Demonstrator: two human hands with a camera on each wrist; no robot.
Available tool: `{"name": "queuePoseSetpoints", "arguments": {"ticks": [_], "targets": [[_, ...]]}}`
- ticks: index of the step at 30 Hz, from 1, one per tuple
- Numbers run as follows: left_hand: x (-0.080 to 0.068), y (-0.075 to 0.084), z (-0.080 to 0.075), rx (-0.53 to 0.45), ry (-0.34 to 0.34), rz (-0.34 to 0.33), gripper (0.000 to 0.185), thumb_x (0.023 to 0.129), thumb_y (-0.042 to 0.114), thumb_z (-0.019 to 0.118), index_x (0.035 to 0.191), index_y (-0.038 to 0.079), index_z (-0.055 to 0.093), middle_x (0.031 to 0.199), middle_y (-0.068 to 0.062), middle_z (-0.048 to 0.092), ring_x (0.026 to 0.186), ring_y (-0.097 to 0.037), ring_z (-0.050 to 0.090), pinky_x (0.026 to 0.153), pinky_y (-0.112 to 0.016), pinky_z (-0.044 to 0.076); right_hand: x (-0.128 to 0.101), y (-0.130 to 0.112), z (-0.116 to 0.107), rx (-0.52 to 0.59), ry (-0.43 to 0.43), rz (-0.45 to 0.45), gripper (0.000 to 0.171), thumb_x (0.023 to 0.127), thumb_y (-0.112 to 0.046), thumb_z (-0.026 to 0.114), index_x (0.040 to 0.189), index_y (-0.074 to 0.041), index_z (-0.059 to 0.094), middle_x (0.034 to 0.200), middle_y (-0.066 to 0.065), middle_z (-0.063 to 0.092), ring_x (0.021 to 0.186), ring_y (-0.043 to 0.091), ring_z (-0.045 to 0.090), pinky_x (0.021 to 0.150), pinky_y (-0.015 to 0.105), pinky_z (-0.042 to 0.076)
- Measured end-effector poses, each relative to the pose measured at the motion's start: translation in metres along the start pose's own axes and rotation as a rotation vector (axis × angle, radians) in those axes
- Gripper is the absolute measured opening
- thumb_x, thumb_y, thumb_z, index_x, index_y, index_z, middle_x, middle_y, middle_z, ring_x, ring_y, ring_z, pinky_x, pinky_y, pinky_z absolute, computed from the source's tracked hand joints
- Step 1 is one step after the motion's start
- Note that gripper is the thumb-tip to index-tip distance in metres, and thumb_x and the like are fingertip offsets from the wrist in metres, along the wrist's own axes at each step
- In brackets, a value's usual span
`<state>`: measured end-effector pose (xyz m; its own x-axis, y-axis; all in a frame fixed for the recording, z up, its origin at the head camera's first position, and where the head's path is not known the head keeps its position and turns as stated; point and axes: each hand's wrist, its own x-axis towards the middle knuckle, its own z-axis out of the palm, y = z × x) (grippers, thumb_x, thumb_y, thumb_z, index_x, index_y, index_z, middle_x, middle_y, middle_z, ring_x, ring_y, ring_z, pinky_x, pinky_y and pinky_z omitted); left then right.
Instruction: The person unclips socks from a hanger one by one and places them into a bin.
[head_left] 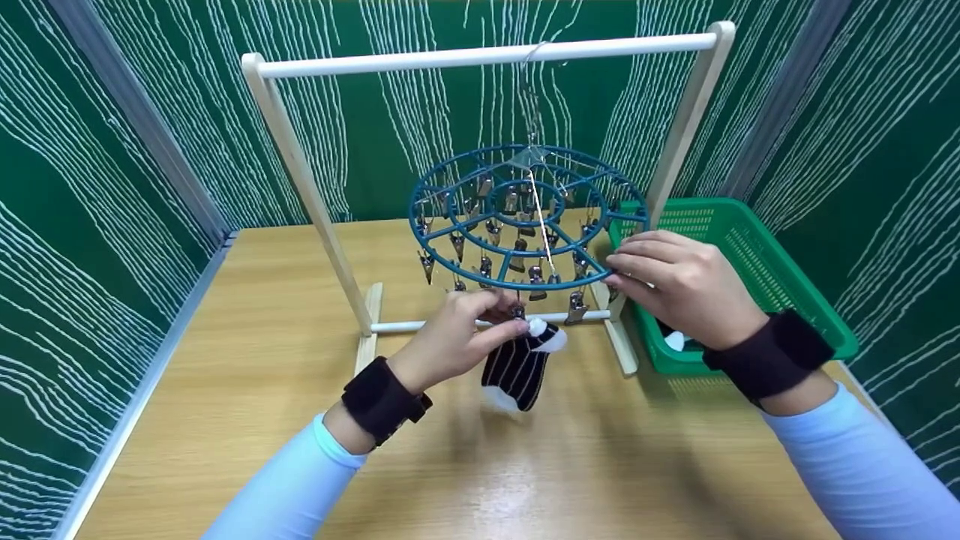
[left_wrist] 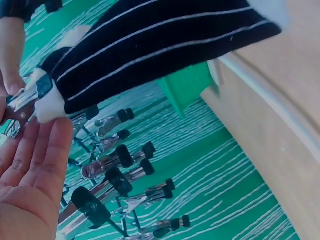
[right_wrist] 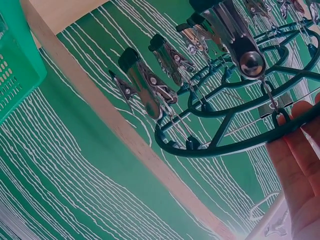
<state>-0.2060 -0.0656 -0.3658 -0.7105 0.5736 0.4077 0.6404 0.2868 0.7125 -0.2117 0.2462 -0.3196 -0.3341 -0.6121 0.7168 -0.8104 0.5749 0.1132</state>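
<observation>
A round blue-green clip hanger (head_left: pixel 517 285) hangs by a hook with metal clips all around it. From a clip (left_wrist: pixel 25 105) at its near side hangs a black sock (head_left: pixel 517 371) with white stripes and white ends; the clip's black tips bite a white end. My left hand (head_left: pixel 469 334) holds this clip, thumb in front and fingers behind, fingertips right at the sock's white end (left_wrist: pixel 50 105). My right hand (head_left: pixel 686 285) grips the hanger's rim at the right, fingers over the outer ring (right_wrist: pixel 240 145) and thumb below.
A wooden rack (head_left: pixel 487 58) carries the hanger, its feet on the wooden table (head_left: pixel 300 465). Behind my right hand a green basket (head_left: pixel 795 300) holds a black and white item (head_left: pixel 675 341). Green walls (head_left: pixel 165 150) with white lines enclose the table.
</observation>
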Motion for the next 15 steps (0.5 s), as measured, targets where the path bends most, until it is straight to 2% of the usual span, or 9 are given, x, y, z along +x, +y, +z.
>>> {"name": "queuePoseSetpoints", "arguments": {"ticks": [5,10,12,15], "targets": [[0.001,0.002,0.000,0.019,0.024,-0.018,0.024,0.104,0.013,0.074,0.119,-0.006,0.076,0.109,-0.017,0.083,0.096,-0.027,0.080,0.091,-0.034,0.066,-0.006,-0.001,0.000,-0.034,-0.009,0.028,0.029,0.078,-0.001,0.095,0.104,0.003,0.083,0.101,0.020,0.082,0.097,0.038,0.079,0.085,0.053,0.067],[0.003,0.003,0.000,0.033,0.045,-0.007,0.021,0.104,0.013,0.074,0.114,-0.005,0.078,0.107,-0.017,0.083,0.098,-0.029,0.080,0.092,-0.038,0.067,-0.014,-0.006,-0.002,-0.063,-0.001,0.126,0.033,0.081,-0.005,0.095,0.110,0.003,0.082,0.109,0.022,0.081,0.107,0.040,0.077,0.093,0.054,0.065],[0.003,0.003,-0.001,0.037,0.049,-0.010,0.019,0.104,0.013,0.075,0.112,-0.004,0.079,0.105,-0.016,0.083,0.098,-0.028,0.080,0.093,-0.038,0.067,-0.019,-0.009,-0.003,-0.048,0.041,0.188,0.036,0.081,-0.002,0.095,0.113,0.004,0.081,0.113,0.022,0.081,0.109,0.040,0.076,0.103,0.041,0.063],[0.004,0.003,0.000,0.041,0.048,-0.016,0.019,0.104,0.014,0.075,0.110,-0.003,0.080,0.104,-0.015,0.083,0.098,-0.027,0.080,0.094,-0.038,0.066,-0.027,-0.015,-0.004,-0.031,0.118,0.287,0.039,0.081,0.000,0.094,0.117,0.005,0.079,0.116,0.023,0.080,0.107,0.039,0.075,0.113,0.016,0.050]]}}
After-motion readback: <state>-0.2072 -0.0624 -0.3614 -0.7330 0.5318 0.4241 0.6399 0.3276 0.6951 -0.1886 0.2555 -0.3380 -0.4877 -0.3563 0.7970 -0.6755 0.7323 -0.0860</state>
